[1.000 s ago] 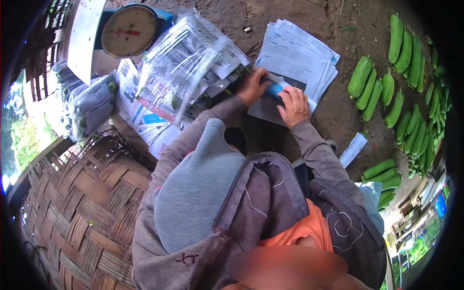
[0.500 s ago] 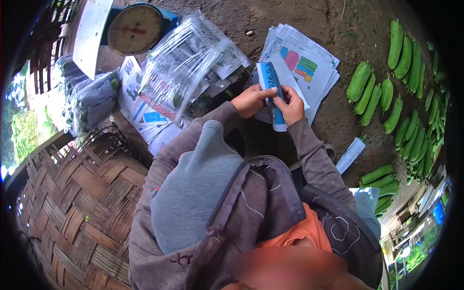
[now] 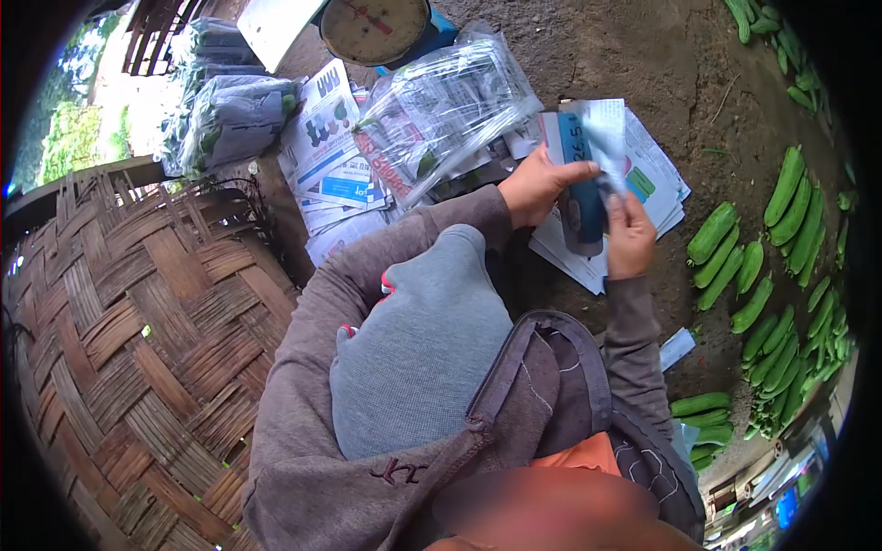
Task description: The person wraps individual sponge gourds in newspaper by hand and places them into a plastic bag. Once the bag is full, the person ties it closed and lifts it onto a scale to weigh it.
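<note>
A partly rolled printed sheet (image 3: pixel 584 216) with a blue panel is between my two hands, over a stack of printed papers (image 3: pixel 669 179). My left hand (image 3: pixel 540 186) holds its left side, with the thumb across the front. On the right side, my right hand (image 3: pixel 630 233) has its fingers closed at the edge of the paper. The upper part of the sheet is smeared by motion. Whether a vegetable is inside the roll cannot be seen.
Green ridged gourds (image 3: pixel 712 233) lie in groups on the dirt floor at right. A clear plastic bundle (image 3: pixel 459 87) sits beside loose papers (image 3: pixel 322 138), below a dial scale (image 3: pixel 372 28). Wrapped bundles (image 3: pixel 241 110) and a woven basket (image 3: pixel 147 340) are at left. A paper roll (image 3: pixel 677 349) lies right.
The view has shifted, and most things appear lower or further left or right. My hands have moved apart, and the sheet, earlier a neat roll, now looks looser at its upper right.
</note>
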`<state>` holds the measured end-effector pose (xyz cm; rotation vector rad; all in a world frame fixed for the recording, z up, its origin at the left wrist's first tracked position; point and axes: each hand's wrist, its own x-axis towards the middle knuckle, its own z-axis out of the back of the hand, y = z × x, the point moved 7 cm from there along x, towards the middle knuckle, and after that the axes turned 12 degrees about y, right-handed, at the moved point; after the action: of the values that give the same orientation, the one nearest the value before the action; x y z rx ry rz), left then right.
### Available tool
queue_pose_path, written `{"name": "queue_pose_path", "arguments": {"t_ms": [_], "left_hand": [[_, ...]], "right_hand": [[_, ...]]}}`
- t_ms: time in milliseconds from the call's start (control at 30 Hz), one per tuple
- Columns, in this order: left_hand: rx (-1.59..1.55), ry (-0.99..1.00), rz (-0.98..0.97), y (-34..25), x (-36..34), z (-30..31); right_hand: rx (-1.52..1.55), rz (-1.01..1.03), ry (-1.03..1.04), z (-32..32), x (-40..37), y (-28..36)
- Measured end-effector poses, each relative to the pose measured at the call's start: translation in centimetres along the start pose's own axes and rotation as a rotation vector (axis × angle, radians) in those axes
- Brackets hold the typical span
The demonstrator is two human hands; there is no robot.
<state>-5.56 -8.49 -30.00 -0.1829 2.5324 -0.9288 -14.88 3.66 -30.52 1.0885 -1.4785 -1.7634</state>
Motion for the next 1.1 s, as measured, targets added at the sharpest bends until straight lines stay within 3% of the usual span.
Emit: {"name": "queue_pose_path", "arguments": {"t_ms": [67,133,167,267,300,400,500,567,700,967,1100], "left_hand": [[-0.034,-0.037,-0.065,-0.4,-0.1,0.5],[-0.143,-0.043,-0.102,-2.7,-1.2,-0.4],[-0.108,-0.091,-0.028,-3.1,-2.0,-0.2],[0.761,0.059,-0.091,-6.3,-3.4,0.6],[1.361,-0.05,-0.242,-8.2,-4.5,0.8],[2.016,-0.515,-0.208,-11.1,-6.6,2.2],[2.185,-0.559,-0.169,-10.3,-6.0,4.1],[2.177,-0.499,-0.164,-9.7,-5.1,5.2],[1.942,-0.392,-0.119,-11.1,-4.1,6.3],[1.638,-0.271,0.084,-12.6,-3.4,7.9],[1.435,-0.231,0.207,-12.8,-3.2,8.8]], "right_hand": [[-0.515,0.305,0.019,-3.5,-0.8,5.1],[-0.65,0.398,0.02,-5.6,-1.0,7.3],[-0.716,0.443,0.019,-6.2,-1.2,7.9],[-0.494,0.32,0.083,-4.7,-1.0,5.3],[-0.411,0.248,0.1,-4.2,-0.9,4.8],[0.305,-0.006,0.198,-3.5,-1.6,-0.5],[0.752,-0.152,0.327,-5.3,-2.4,-2.6],[0.949,-0.229,0.448,-6.8,-2.3,-3.4],[1.509,-0.128,0.612,-9.6,-0.9,-4.0],[1.225,-0.245,0.505,-10.6,-0.4,-9.1],[0.596,-0.22,0.443,-10.3,-0.3,-8.9]]}}
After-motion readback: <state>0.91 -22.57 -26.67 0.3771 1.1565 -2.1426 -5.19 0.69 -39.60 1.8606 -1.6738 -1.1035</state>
